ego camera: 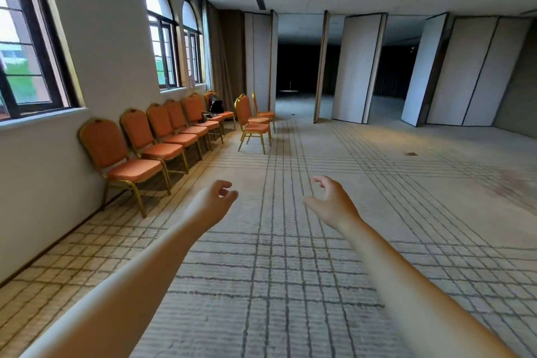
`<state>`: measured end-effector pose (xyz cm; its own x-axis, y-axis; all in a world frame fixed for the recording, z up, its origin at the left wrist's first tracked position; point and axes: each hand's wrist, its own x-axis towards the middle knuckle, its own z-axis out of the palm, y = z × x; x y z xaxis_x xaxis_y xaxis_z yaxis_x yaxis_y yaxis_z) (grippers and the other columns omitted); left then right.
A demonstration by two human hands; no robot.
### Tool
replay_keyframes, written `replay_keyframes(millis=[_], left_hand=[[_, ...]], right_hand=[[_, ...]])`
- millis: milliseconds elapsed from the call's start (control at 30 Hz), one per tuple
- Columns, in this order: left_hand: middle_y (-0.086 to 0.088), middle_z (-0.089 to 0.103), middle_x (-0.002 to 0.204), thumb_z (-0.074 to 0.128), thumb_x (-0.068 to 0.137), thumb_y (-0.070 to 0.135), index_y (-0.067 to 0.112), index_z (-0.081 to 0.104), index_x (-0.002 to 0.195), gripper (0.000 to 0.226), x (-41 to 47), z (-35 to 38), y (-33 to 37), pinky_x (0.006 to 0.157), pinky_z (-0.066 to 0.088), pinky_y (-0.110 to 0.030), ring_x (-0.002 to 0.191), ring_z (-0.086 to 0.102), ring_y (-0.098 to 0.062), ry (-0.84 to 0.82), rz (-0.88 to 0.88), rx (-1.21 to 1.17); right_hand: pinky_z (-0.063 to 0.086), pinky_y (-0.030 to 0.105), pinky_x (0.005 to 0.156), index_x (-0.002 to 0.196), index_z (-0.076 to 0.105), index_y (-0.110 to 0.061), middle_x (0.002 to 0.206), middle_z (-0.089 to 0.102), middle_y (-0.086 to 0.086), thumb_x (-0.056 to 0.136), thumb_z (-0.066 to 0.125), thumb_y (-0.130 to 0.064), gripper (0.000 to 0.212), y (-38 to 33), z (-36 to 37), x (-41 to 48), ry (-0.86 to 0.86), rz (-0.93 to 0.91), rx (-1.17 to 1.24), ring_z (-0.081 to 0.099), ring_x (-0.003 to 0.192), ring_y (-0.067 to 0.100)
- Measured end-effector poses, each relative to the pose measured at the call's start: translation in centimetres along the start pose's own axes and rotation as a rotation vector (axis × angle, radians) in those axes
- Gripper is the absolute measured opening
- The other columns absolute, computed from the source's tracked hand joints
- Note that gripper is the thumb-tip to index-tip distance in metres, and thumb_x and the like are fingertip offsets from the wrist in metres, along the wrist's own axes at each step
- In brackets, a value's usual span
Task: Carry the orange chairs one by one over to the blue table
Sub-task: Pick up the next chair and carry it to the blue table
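- Orange chairs line the window wall; two stand apart on the carpet.
- Left hand and right hand reach forward, fingers loosely curled, holding nothing.
- Likely the fetch step; next comes gripping one chair. No blue table in view.

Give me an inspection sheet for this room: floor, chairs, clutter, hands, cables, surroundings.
Surface: carpet, pale with dark grid lines; one small dark mark at the right.
Job's things: orange chairs in a row against the window wall, nearest chair with a bare seat; separate chairs stand out on the carpet; blue table not in view.
Clutter: black bag on a seat at the row's far end.
Hands: left hand and right hand raised over the carpet, fingers loosely curled, holding nothing.
Cables: nothing seen.
Surroundings: windows at the left, partition panels ahead, dark room beyond.
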<state>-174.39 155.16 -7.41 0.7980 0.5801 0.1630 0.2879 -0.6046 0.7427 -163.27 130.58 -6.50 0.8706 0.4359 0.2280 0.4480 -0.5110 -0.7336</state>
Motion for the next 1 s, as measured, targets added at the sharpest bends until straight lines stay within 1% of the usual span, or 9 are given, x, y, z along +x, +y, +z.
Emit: replay_keyframes(millis=[100, 200, 267, 367, 500, 633, 700, 867, 1000], left_hand=[[0.008, 0.057, 0.11, 0.056, 0.091, 0.046, 0.027, 0.054, 0.128, 0.041, 7.7, 1.2, -0.7, 0.073, 0.046, -0.027, 0.094, 0.056, -0.009, 0.017, 0.016, 0.012], [0.012, 0.055, 0.104, 0.056, 0.09, 0.048, 0.029, 0.054, 0.126, 0.041, 14.5, 3.6, -1.9, 0.071, 0.045, -0.027, 0.091, 0.056, -0.008, -0.013, 0.024, 0.027], [0.014, 0.057, 0.104, 0.056, 0.089, 0.05, 0.031, 0.055, 0.124, 0.04, 18.4, 4.7, -2.5, 0.066, 0.044, -0.024, 0.087, 0.055, -0.004, -0.025, 0.025, 0.03], [0.017, 0.055, 0.099, 0.056, 0.088, 0.051, 0.032, 0.054, 0.124, 0.041, 26.4, 6.8, -3.6, 0.06, 0.04, -0.02, 0.08, 0.051, 0.004, -0.035, 0.028, 0.042], [0.011, 0.058, 0.108, 0.056, 0.089, 0.048, 0.028, 0.054, 0.127, 0.042, 38.0, 9.1, -3.6, 0.072, 0.047, -0.028, 0.09, 0.056, -0.007, -0.047, 0.029, 0.043], [0.007, 0.057, 0.115, 0.056, 0.09, 0.046, 0.027, 0.054, 0.128, 0.043, 51.1, 11.0, -2.0, 0.072, 0.045, -0.026, 0.091, 0.055, -0.007, -0.027, 0.019, 0.038], [0.006, 0.058, 0.119, 0.056, 0.09, 0.046, 0.027, 0.054, 0.128, 0.043, 54.9, 11.6, -1.8, 0.075, 0.044, -0.026, 0.092, 0.055, -0.007, -0.006, 0.026, 0.025], [0.009, 0.056, 0.11, 0.056, 0.09, 0.049, 0.028, 0.054, 0.128, 0.044, 66.4, 15.1, -4.0, 0.068, 0.044, -0.025, 0.087, 0.055, -0.005, -0.04, -0.031, 0.042], [0.007, 0.058, 0.115, 0.056, 0.09, 0.048, 0.025, 0.053, 0.13, 0.045, 77.6, 16.8, -5.8, 0.07, 0.046, -0.026, 0.087, 0.056, -0.006, -0.031, -0.052, 0.051]], right_hand=[[0.038, 0.035, 0.102, 0.146, 0.04, -0.023, 0.151, 0.038, 0.003, 0.088, 0.064, -0.038, 0.064, 1.2, 1.6, 6.2, 0.023, 0.045, 0.022, 0.039, 0.137, 0.021], [0.037, 0.033, 0.102, 0.147, 0.039, -0.022, 0.15, 0.038, 0.004, 0.089, 0.063, -0.039, 0.065, 3.4, 3.6, 11.8, 0.005, 0.095, 0.012, 0.039, 0.137, 0.021], [0.036, 0.03, 0.099, 0.146, 0.039, -0.022, 0.15, 0.039, 0.004, 0.088, 0.064, -0.04, 0.065, 4.3, 4.5, 15.5, 0.016, 0.11, 0.007, 0.04, 0.136, 0.021], [0.037, 0.032, 0.098, 0.147, 0.038, -0.023, 0.151, 0.037, 0.002, 0.088, 0.064, -0.038, 0.065, 5.7, 6.6, 23.7, 0.022, 0.109, 0.02, 0.039, 0.137, 0.02], [0.036, 0.031, 0.096, 0.147, 0.038, -0.024, 0.151, 0.037, 0.002, 0.089, 0.063, -0.034, 0.064, 7.6, 8.5, 35.7, 0.023, 0.071, 0.046, 0.039, 0.137, 0.021], [0.036, 0.032, 0.095, 0.146, 0.038, -0.026, 0.152, 0.037, 0.002, 0.087, 0.065, -0.035, 0.065, 9.0, 8.9, 49.5, 0.001, 0.056, 0.049, 0.039, 0.137, 0.021], [0.037, 0.032, 0.095, 0.146, 0.038, -0.027, 0.152, 0.038, 0.0, 0.086, 0.065, -0.036, 0.066, 9.1, 8.9, 53.6, 0.017, 0.032, 0.037, 0.04, 0.136, 0.02], [0.036, 0.033, 0.097, 0.145, 0.038, -0.028, 0.151, 0.037, -0.001, 0.086, 0.065, -0.037, 0.066, 10.5, 12.1, 66.2, -0.027, 0.007, 0.018, 0.038, 0.137, 0.018], [0.038, 0.036, 0.099, 0.144, 0.04, -0.027, 0.151, 0.038, 0.0, 0.086, 0.066, -0.035, 0.065, 11.9, 15.5, 76.9, -0.026, 0.025, -0.005, 0.04, 0.136, 0.019]])
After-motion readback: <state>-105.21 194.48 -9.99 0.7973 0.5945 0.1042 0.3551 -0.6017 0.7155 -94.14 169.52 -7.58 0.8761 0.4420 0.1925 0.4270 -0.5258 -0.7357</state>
